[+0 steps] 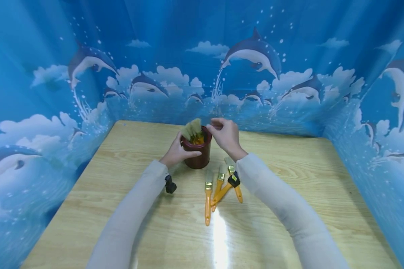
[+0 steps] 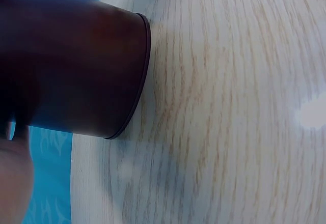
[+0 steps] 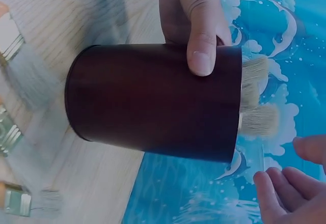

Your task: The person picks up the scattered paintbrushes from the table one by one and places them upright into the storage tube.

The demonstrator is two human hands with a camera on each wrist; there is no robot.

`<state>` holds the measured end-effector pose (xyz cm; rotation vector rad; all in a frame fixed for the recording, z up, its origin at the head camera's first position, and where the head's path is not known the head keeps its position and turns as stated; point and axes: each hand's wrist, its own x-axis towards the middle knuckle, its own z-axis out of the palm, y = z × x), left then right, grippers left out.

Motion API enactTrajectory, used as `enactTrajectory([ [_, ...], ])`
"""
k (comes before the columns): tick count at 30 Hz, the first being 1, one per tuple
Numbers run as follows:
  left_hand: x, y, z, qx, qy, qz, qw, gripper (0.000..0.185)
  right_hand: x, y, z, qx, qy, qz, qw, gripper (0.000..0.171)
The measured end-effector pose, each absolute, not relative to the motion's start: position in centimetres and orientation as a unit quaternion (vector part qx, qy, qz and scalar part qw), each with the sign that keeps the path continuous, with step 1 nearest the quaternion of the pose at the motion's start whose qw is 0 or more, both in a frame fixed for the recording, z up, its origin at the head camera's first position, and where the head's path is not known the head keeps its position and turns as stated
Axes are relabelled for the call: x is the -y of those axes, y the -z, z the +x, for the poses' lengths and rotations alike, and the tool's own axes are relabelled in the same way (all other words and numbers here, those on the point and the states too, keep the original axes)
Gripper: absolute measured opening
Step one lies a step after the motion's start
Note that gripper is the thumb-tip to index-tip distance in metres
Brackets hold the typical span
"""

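Note:
My left hand (image 1: 177, 152) grips a dark red cylindrical cup (image 1: 200, 158) at the back of the table, thumb along its near side. Bristles of several paintbrushes (image 1: 192, 129) stick up out of the cup, bristle end up. At the rim's right side is my right hand (image 1: 227, 136), fingers loosely bent. In the right wrist view its thumb and fingers (image 3: 293, 193) are apart with nothing between them, beside the bristles (image 3: 259, 119). The left wrist view shows the cup's lower wall (image 2: 76, 61) close up; most of the left hand is out of frame there.
Several orange-handled paintbrushes (image 1: 208, 200) lie on the wooden table (image 1: 148, 224) in front of the cup, some crossing, partly under the right wrist camera (image 1: 233, 179). A blue dolphin-print curtain (image 1: 195, 48) hangs behind and along both sides.

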<state>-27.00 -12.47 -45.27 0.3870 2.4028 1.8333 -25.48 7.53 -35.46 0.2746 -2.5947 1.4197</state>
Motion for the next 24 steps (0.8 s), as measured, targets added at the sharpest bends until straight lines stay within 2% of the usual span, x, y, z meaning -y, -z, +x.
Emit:
enactTrajectory([
  [14,12.5,45.3,-27.1,-0.800,-0.587,0.115,0.050,0.113,-11.9,38.5,-23.3,0.879,-0.474,0.042,-0.003,0.037],
  [20,12.6,45.2,-27.0,-0.799,-0.588,0.117,0.053,0.112,-13.2,40.2,-21.2,0.872,-0.486,0.013,-0.061,0.037],
  [24,12.5,45.1,-27.0,-0.798,-0.588,0.119,0.053,0.111,-13.9,41.6,-19.6,0.866,-0.494,-0.008,-0.080,0.036],
])
